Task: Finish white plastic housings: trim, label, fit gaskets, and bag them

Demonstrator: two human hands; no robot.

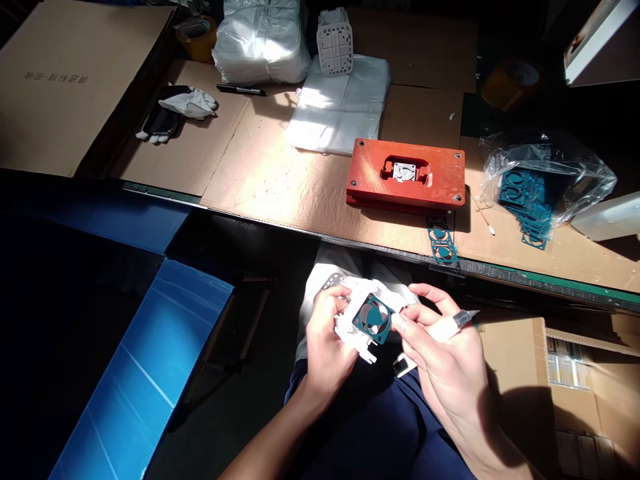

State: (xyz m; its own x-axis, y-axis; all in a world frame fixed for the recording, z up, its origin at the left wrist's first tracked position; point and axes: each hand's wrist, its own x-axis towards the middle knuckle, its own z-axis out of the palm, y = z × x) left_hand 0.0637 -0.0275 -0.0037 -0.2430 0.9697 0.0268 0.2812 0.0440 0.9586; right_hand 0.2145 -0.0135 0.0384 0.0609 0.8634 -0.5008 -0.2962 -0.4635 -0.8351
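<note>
Over my lap, my left hand [327,333] grips a white plastic housing [350,317] by its left side, fingers wrapped round the edge. A teal square piece with a fan-shaped cutout [373,318] lies against the housing's face. At that piece's right edge are the thumb and fingertips of my right hand [440,353]. A white utility knife [443,329] is tucked in the same hand, its pointed blade sticking out to the upper right. The fingers cover the middle of the knife, and its other end shows below the hand.
On the bench stands a red fixture block [405,150] with a small white part in its recess. Teal cutout strips [443,243] lie at the front edge, more in a clear bag [550,160]. Behind are plastic bags [340,100], another white housing [335,47] and gloves [187,103].
</note>
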